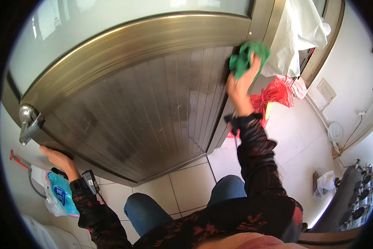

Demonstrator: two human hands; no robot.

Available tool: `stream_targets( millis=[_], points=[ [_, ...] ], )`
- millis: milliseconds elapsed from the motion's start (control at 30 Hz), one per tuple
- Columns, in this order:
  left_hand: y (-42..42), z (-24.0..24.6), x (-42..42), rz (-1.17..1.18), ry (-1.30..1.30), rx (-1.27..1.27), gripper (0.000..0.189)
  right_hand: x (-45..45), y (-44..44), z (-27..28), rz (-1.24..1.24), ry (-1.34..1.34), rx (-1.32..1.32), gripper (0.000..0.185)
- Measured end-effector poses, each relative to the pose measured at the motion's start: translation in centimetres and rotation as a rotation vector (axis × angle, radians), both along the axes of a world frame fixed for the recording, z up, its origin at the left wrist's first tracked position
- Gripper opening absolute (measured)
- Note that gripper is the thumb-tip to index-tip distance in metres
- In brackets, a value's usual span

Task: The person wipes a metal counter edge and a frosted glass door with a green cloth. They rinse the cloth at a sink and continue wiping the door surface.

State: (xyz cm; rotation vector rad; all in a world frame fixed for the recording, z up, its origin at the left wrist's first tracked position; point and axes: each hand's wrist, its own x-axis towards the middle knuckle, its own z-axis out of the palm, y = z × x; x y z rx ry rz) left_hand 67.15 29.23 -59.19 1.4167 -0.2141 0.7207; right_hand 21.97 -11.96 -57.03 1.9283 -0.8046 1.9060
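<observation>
A bronze-coloured metal door (155,105) with a ribbed lower panel and a pane of glass (136,18) above stands before me. My right hand (244,82) presses a green cloth (248,59) against the door's right side, near the top corner of the ribbed panel. Cloth and hand are slightly blurred. At the door's left edge, below the chrome lever handle (29,123), rests my left hand (58,160), holding the edge with its thumb side towards the panel. Some of its fingers are hidden behind the door.
Right of the door hang white plastic sheeting (287,43) and a red plastic bag (273,96). A blue plastic pack (60,190) lies at lower left, by a white toilet-like fixture (49,233). A small clear bag (325,185) sits on the tiled floor (186,186) at right.
</observation>
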Motion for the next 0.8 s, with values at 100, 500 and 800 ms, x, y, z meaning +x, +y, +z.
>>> stream_targets(
  millis=[100, 500, 800],
  points=[
    [-0.1, -0.4, 0.5, -0.014, -0.091, 0.000, 0.078, -1.3, -2.2, 11.8, -0.007, 0.090, -0.211, 0.058],
    [-0.3, -0.1, -0.7, -0.048, 0.054, -0.021, 0.081, 0.3, 2.5, -11.0, -0.011, 0.041, 0.196, 0.071],
    [-0.4, 0.6, -1.6, -0.038, -0.047, 0.036, 0.078, 0.2, 0.2, 7.6, 0.005, 0.010, -0.158, 0.039]
  ],
)
